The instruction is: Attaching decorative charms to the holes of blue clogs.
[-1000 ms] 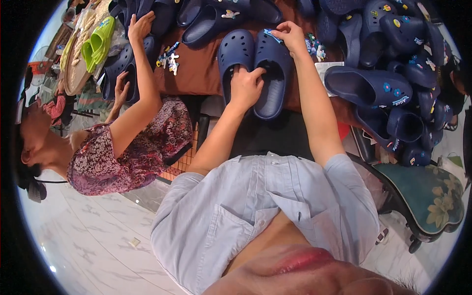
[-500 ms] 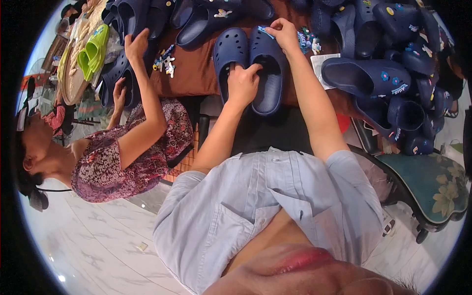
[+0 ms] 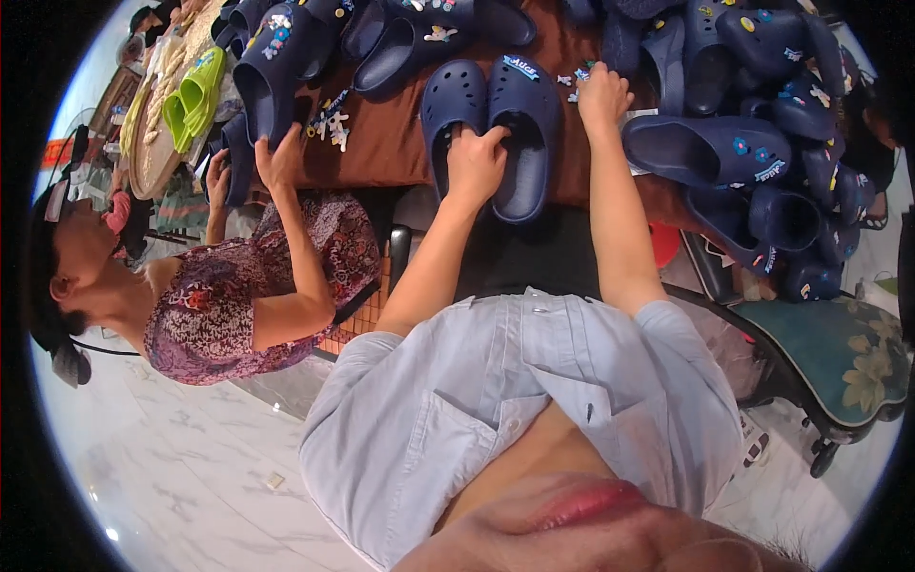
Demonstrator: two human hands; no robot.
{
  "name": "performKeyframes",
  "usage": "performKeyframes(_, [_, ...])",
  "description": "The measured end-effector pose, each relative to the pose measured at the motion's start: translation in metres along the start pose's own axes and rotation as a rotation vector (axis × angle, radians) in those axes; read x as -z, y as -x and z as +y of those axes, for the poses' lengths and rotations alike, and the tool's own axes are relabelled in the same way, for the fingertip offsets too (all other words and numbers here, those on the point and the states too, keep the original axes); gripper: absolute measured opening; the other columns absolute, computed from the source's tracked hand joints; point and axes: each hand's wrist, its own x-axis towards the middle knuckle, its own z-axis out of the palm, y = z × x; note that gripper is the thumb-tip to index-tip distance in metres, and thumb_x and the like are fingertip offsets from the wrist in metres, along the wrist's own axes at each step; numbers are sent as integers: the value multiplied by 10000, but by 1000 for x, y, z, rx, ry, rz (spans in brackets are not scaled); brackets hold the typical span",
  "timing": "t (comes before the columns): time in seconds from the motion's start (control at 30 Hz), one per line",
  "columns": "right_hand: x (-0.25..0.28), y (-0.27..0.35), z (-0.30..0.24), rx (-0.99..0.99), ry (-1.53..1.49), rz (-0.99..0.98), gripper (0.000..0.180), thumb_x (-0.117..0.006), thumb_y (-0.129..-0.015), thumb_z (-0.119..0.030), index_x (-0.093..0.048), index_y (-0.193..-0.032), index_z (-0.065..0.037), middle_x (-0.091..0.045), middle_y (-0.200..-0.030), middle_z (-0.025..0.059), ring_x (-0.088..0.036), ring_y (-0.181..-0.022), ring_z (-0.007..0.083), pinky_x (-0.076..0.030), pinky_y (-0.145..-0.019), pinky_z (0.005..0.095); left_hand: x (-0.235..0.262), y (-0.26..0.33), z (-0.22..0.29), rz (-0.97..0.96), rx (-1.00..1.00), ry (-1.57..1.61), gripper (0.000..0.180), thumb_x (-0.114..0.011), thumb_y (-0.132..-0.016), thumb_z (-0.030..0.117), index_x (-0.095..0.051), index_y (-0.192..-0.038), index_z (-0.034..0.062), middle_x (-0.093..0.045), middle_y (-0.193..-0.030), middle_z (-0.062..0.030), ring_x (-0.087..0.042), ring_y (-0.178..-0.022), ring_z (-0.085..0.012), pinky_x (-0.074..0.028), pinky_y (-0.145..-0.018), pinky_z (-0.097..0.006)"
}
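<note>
We have a pair of navy clogs side by side at the near edge of the brown-covered table (image 3: 381, 148), toes pointing away from us. Our left hand (image 3: 477, 162) is clamped on their adjoining sides, fingers in the opening of the left clog (image 3: 455, 88) and thumb over the right clog (image 3: 524, 110). A blue banner-shaped charm (image 3: 520, 68) sits on the right clog's toe. Our right hand (image 3: 605, 98) is to the right, at a few small charms (image 3: 574, 80); we cannot tell whether its fingers are closed on one. Just right of it lies a flower-decorated clog (image 3: 691, 151), with a heap of navy clogs (image 3: 688, 71) beyond. At left, a co-worker's hand (image 3: 280, 164) touches a charm-studded clog (image 3: 270, 81).
</note>
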Motion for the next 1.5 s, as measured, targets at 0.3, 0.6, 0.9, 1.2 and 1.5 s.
performKeyframes(0.3, [22,10,-6,86,-738,297,227,-743,-750,-51,-636,-950,-68,-607,-850,89,-611,-825,270,-472,-738,384,38,4,22,-153,-44,-15,433,-657,-834,119,-624,-1258,201,-566,-1031,-271,-576,-963,-426,-489,-841,-478])
performKeyframes(0.6, [84,114,-57,141,-1321,-394,174,-740,-795,-16,-675,-957,-13,-671,-869,18,-625,-781,88,-508,-713,241,78,11,31,182,-172,102,426,-704,-774,6,-667,-1184,112,-629,-1081,-130,-629,-965,-305,-514,-812,-390])
performKeyframes(0.9, [85,127,-71,-53,-1552,-683,125,-688,-873,-51,-653,-979,5,-680,-882,23,-647,-768,96,-520,-702,247,75,11,10,141,-180,95,287,-719,-782,47,-705,-1068,61,-690,-896,-108,-668,-814,-281,-530,-715,-352])
performKeyframes(1.2, [74,146,-72,655,-623,-113,426,-725,-807,-285,-632,-1187,-117,-591,-885,91,-596,-875,263,-516,-727,383,71,-30,-48,257,397,733,174,-653,-906,98,-675,-1014,-36,-703,-817,-92,-638,-702,-99,-497,-625,-238])
performKeyframes(1.5, [55,150,-76,660,-455,-263,405,-666,-851,-373,-610,-1197,-170,-527,-911,144,-588,-887,329,-518,-706,431,40,-96,-104,93,294,606,242,-704,-857,92,-698,-1059,-42,-711,-868,-63,-639,-761,-96,-510,-664,-229])
